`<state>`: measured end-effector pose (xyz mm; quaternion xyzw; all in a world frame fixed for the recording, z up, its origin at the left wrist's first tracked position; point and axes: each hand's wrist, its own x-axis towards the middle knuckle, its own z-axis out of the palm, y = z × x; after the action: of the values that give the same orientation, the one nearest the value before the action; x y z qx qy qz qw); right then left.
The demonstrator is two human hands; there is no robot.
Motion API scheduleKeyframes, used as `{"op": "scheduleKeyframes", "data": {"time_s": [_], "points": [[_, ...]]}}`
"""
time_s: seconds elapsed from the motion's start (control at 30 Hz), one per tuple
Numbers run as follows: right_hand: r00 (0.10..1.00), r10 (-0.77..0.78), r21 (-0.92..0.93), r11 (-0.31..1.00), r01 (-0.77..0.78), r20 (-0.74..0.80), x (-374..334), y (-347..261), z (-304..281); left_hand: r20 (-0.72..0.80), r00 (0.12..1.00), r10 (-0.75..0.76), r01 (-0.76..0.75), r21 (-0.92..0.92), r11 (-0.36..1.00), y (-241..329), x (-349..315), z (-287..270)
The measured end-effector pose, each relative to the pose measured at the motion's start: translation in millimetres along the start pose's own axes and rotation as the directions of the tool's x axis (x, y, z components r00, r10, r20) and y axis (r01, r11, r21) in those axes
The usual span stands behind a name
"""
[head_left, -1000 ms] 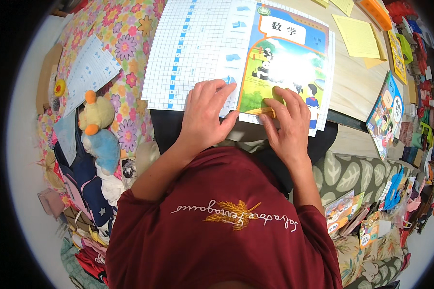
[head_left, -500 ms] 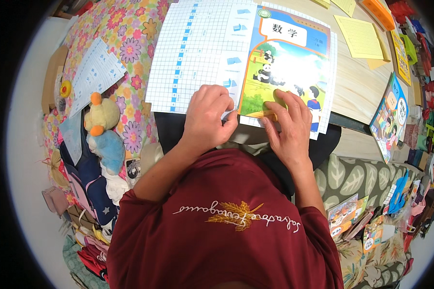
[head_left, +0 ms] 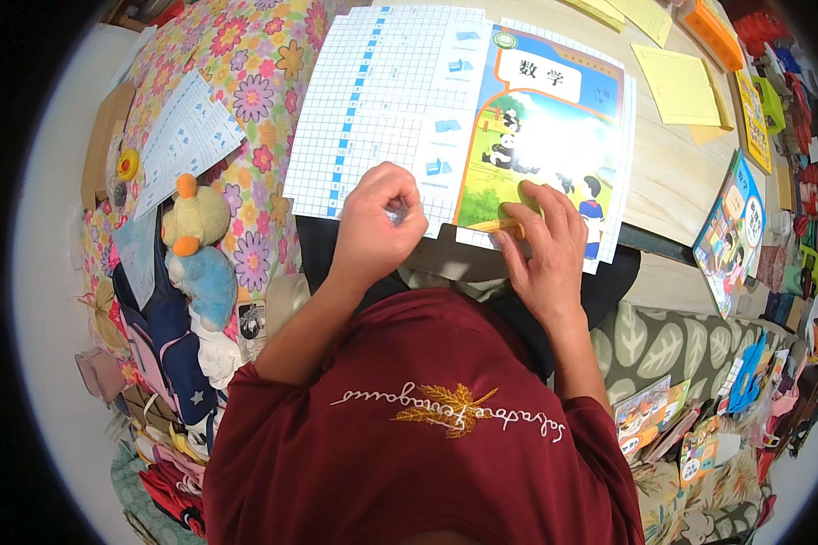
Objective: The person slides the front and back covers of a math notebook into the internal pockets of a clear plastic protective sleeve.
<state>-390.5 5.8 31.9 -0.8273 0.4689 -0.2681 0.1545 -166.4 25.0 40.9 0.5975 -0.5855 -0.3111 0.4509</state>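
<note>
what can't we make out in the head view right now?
All head view:
- Inside the left hand: curled fingers hide whether anything is held.
- Panda-cover book: glare washes out mid-cover; right hand hides part of its lower edge.
- Yellow paper: cut off by top edge.

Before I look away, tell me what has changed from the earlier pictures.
The left hand has drawn left, away from the lower-left corner of the rectangular blue-and-green paper textbook, its fingers curling into a loose fist; whether they hold anything is unclear. The right hand stays on the textbook's lower part, and the white paper sheet with a blue-lined grid still shows to its left.
</note>
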Motion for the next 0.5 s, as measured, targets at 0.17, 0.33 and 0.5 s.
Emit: {"op": "scheduleKeyframes", "data": {"time_s": [0.17, 0.33, 0.5], "points": [[1.000, 0.002, -0.012, 1.000, -0.002, 0.008, 0.5, -0.1, -0.6, 0.050, 0.998, 0.027, -0.031, 0.079, 0.996, 3.9, -1.5, -1.4], [1.000, 0.001, -0.016, 1.000, -0.001, 0.015, 0.5, -0.7, 0.6, 0.127, 0.974, 0.188, -0.220, 0.329, 0.918, 2.2, -1.7, 12.4], [1.000, 0.008, -0.014, 1.000, -0.008, 0.021, 0.8, -1.4, -0.7, 0.116, 0.984, 0.132, -0.163, 0.318, 0.934, -0.8, 2.4, 12.5]]}}
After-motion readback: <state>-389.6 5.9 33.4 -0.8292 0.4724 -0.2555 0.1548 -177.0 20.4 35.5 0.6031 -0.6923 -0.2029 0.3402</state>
